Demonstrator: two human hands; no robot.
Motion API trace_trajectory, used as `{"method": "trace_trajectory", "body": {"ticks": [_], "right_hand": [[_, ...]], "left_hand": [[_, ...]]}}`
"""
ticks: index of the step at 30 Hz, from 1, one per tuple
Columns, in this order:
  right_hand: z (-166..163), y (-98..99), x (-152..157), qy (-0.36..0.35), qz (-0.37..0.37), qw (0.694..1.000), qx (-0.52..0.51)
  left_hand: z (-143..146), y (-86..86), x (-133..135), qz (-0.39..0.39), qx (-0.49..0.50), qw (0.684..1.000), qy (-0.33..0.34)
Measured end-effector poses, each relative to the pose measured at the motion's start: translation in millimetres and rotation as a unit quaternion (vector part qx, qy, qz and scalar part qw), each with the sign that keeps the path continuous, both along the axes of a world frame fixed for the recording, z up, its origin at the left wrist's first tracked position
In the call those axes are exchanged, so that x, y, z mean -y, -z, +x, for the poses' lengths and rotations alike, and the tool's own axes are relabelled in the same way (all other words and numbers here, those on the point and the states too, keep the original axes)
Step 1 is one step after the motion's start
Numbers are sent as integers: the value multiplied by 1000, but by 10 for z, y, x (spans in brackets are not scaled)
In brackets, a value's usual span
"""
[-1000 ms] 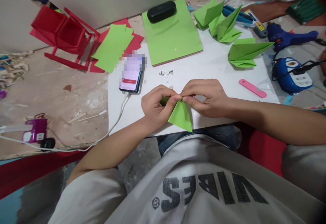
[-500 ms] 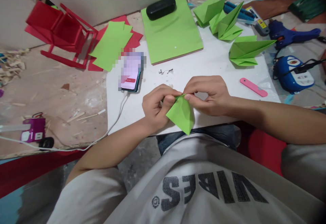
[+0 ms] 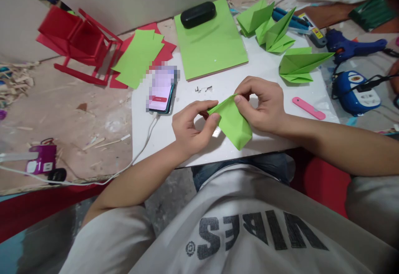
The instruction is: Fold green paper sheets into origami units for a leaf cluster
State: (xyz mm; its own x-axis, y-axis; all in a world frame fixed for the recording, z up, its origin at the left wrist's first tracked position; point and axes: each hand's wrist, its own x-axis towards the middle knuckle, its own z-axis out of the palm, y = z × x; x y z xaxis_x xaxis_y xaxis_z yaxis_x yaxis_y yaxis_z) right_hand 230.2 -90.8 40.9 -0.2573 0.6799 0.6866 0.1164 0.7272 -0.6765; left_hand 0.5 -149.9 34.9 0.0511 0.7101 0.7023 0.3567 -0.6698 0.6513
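Note:
A folded green paper piece (image 3: 232, 121) hangs just above the white board (image 3: 268, 78), held between both hands. My left hand (image 3: 190, 126) pinches its left corner between thumb and fingers. My right hand (image 3: 262, 103) pinches its upper edge, with the fingers curled. The paper's point aims down toward my body.
Several folded green paper shapes (image 3: 296, 64) lie at the board's back right. A green paper pad (image 3: 212, 47) carries a black case (image 3: 198, 14). A phone (image 3: 160, 93) on a cable lies left. A pink cutter (image 3: 308, 107), a blue glue gun (image 3: 352, 47) and a red miniature chair (image 3: 79, 41) sit around.
Both hands have lifted and spread apart. The green paper has opened wider and swung to the right, and my right hand has moved up and away from my body.

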Motion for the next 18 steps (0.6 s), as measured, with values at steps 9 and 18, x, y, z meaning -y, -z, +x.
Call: {"method": "trace_trajectory", "body": {"ticks": [9,18], "right_hand": [[-16,52,17,6,8,1000,-4],[-27,71,16,14,136,991,13]], "left_hand": [[11,-18,-50,18,2,1000,-10],[13,-17,-19,-102,41,992,-58]]}}
